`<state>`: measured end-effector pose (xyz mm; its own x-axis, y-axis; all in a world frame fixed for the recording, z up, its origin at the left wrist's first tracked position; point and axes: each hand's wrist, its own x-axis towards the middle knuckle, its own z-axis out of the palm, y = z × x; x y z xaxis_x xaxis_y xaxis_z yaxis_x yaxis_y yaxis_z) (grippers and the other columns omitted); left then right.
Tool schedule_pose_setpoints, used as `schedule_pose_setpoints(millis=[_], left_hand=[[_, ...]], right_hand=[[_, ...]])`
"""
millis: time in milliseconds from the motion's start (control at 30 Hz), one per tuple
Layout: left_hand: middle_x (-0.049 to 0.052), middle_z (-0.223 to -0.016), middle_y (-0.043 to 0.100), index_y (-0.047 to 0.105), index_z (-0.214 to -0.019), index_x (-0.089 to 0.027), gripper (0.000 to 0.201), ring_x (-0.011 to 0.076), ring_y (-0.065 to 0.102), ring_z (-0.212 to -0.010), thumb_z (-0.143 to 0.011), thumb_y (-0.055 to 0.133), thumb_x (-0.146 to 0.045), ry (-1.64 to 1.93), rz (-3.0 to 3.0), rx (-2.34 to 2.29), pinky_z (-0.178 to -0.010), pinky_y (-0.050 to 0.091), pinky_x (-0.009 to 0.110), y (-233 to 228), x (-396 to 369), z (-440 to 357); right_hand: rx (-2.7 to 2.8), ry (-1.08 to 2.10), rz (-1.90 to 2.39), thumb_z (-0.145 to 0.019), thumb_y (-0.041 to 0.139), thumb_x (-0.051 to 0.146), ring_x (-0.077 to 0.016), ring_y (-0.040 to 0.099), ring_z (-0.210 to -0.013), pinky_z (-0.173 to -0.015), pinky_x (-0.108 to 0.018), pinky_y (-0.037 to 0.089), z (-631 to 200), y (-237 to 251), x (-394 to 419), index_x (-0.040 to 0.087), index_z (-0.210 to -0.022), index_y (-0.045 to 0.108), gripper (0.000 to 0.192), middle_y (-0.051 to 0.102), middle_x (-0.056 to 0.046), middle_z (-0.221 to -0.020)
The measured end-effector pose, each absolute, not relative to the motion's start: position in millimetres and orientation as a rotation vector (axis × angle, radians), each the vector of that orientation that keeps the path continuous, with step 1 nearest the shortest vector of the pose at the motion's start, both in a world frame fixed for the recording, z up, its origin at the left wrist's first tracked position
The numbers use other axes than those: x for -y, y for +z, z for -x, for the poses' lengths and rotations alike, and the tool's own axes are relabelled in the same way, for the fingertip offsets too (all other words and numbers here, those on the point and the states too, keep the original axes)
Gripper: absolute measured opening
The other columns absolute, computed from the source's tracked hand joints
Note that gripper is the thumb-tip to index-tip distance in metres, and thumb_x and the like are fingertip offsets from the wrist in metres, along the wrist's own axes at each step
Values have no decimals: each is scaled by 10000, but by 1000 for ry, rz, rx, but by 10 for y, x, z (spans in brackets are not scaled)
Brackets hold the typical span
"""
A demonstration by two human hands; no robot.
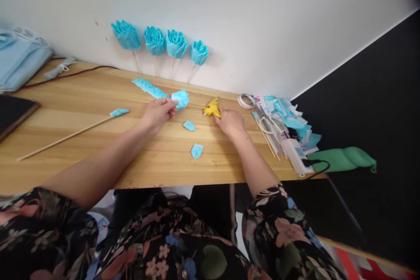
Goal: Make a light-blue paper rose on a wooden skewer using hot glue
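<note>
At the centre of the frame, a folded blue fabric piece [180,98] is pinched in the left hand [158,113], just above the wooden table [98,96]. To its right, the right hand [230,121] grasps a yellow glue gun [211,108]. Two small blue scraps [193,138] lie below; four blue fabric flowers [160,41] lean on the wall above.

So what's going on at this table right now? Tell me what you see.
A person sits at a wooden table. The left hand pinches a folded blue paper bud, and the right hand rests on a yellow glue gun. Two small blue paper pieces lie between the arms. Four finished blue paper flowers lean against the wall, and a wooden stick lies to the left.
</note>
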<state>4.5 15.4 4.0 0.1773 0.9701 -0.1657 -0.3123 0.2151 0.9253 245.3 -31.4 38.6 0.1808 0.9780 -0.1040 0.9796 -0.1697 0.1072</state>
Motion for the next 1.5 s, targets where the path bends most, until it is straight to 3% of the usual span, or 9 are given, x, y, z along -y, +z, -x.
schedule_pose_setpoints(millis=[100, 167, 300, 400, 500, 600, 767, 967, 1500], left_hand=[[-21, -592, 586, 589, -661, -165, 287, 82, 511, -522, -830, 822, -176, 1120, -883, -943, -548, 416, 212, 29, -156, -47], [-23, -593, 582, 587, -656, -167, 295, 83, 505, -528, -825, 828, -185, 1127, -886, -938, -553, 415, 213, 25, -159, -46], [-22, -575, 572, 577, -623, -168, 320, 86, 492, -523, -815, 832, -193, 1140, -884, -933, -550, 403, 218, 25, -164, -42], [-19, -571, 578, 585, -624, -167, 303, 88, 495, -518, -816, 820, -182, 1144, -874, -936, -545, 402, 219, 28, -164, -37], [-19, -575, 581, 583, -621, -166, 303, 84, 500, -513, -829, 803, -167, 1139, -871, -941, -543, 404, 217, 25, -167, -30], [-22, -578, 574, 580, -621, -165, 319, 79, 505, -518, -829, 822, -178, 1131, -876, -938, -547, 408, 212, 15, -176, -24], [-28, -574, 563, 590, -636, -167, 324, 79, 503, -518, -821, 854, -199, 1136, -873, -933, -546, 409, 213, 0, -195, -24], [-19, -556, 574, 603, -625, -162, 290, 87, 502, -508, -830, 808, -156, 1133, -851, -953, -539, 406, 221, 11, -192, -24], [-11, -546, 574, 587, -581, -162, 299, 87, 490, -487, -821, 765, -143, 1091, -907, -949, -525, 381, 233, 66, -142, -26]], right_hand=[[-1935, -67, -2300, -1024, 584, 291, -334, 756, -1107, -849, -370, 533, -2595, 417, 262, 136, -1369, 683, 391, 769, -251, -1286], [-1968, -251, -2402, -994, 607, 289, -274, 748, -940, -771, -334, 511, -2753, 454, 234, 158, -1210, 713, 274, 798, -177, -1084], [-2192, -1286, -2741, -913, 656, 504, -137, 546, -635, -584, -257, 445, -3022, 500, 269, 215, -909, 614, 292, 615, -3, -768], [-2279, -2095, -2686, -718, 786, 682, -124, 447, -611, -542, -251, 415, -3044, 487, 371, 257, -897, 591, 501, 485, 52, -720], [-2315, -2425, -2489, -657, 814, 753, -122, 374, -562, -516, -257, 399, -2937, 481, 438, 276, -941, 644, 580, 368, 86, -643], [-2254, -2413, -2467, -672, 809, 748, -130, 461, -566, -487, -247, 395, -2793, 519, 418, 261, -963, 686, 581, 470, 60, -624], [-2465, -2300, -2287, -720, 807, 743, -228, 716, -918, -531, -249, 518, -2526, 466, 358, 238, -992, 748, 576, 787, -102, -1016], [-2541, -2291, -2236, -773, 777, 783, -160, 675, -678, -572, -272, 530, -2290, 186, 482, 202, -860, 739, 588, 785, -73, -814], [-2577, -2178, -2044, -868, 665, 794, -107, 532, -534, -477, -256, 355, -2252, 133, 512, 195, -701, 674, 622, 715, -35, -702]])
